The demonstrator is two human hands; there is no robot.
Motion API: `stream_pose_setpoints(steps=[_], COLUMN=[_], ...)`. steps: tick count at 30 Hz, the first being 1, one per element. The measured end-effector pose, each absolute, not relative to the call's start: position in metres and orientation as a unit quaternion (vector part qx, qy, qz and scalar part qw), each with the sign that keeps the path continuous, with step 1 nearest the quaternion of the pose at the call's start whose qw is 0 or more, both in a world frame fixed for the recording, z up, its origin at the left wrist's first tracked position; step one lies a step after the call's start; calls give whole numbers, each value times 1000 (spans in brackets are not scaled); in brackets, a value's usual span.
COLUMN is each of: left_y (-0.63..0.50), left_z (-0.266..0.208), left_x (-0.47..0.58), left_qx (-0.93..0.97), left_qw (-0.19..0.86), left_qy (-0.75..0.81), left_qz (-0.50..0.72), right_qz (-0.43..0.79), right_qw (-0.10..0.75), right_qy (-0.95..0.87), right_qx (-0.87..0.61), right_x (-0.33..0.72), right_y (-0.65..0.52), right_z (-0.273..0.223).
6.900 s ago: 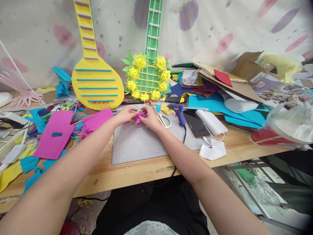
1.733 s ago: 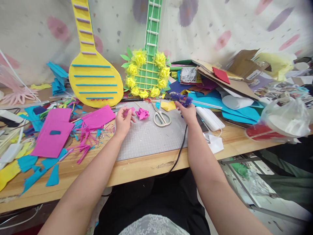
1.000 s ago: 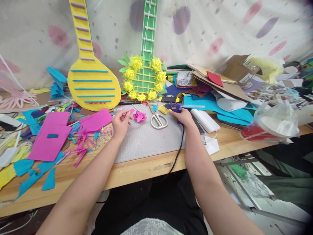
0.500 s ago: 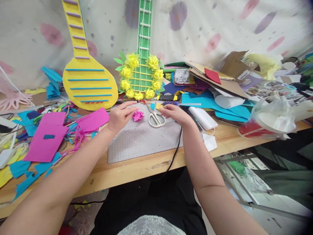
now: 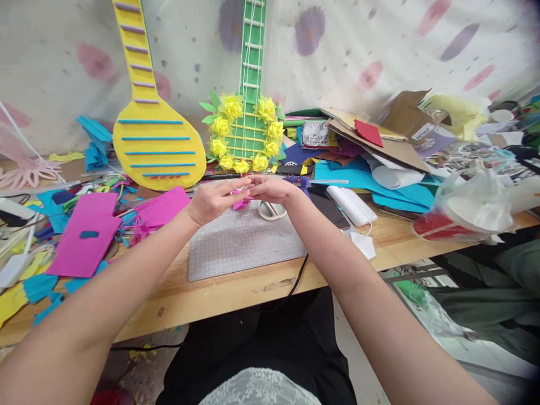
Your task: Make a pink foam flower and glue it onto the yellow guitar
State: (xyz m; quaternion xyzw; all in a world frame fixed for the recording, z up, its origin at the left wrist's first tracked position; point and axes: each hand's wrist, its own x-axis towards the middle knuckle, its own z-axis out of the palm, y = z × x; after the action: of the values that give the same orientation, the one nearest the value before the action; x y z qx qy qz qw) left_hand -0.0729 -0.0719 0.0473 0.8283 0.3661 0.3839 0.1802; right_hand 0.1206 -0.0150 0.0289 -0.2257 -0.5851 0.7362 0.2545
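Magenta craft sheets lie at left near a yellow model guitar, apparently propped upright to spare bench space. A crafter's left hand, fingers extended close together, meets the arched fingers of the right hand over a gray cutting mat; whether they pinch anything cannot be told. Below them, partly hidden, is a magenta paper flower. Scissors and a purple glue gun rest rightward, likely kept within easy reach.
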Motion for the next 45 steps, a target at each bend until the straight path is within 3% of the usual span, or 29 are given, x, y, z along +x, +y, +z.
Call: stream_pose_setpoints(steps=[8, 13, 17, 23, 30, 39, 45], left_y=[-74, -63, -45, -33, -9, -11, -22], left_z=[49, 41, 34, 27, 16, 13, 32], left_x=[-74, -75, -70, -63, -65, -61, -54], left_qx=[777, 703, 586, 562, 537, 530, 571], left_qw=[254, 226, 361, 445, 417, 403, 358], left_qy=[379, 461, 566, 568, 616, 611, 683], left_qz=[434, 492, 454, 405, 398, 429, 281], right_qz=[711, 630, 590, 549, 421, 372, 322], right_qw=[256, 325, 324, 334, 436, 457, 463], right_qy=[-608, -644, -671, -685, -691, -712, -726], right_qx=[-245, -289, -310, -343, -394, -382, -394], right_x=[117, 115, 109, 105, 113, 111, 112], right_y=[-13, -14, -12, -9, -20, -32, -32], right_z=[33, 37, 31, 21, 8, -14, -18])
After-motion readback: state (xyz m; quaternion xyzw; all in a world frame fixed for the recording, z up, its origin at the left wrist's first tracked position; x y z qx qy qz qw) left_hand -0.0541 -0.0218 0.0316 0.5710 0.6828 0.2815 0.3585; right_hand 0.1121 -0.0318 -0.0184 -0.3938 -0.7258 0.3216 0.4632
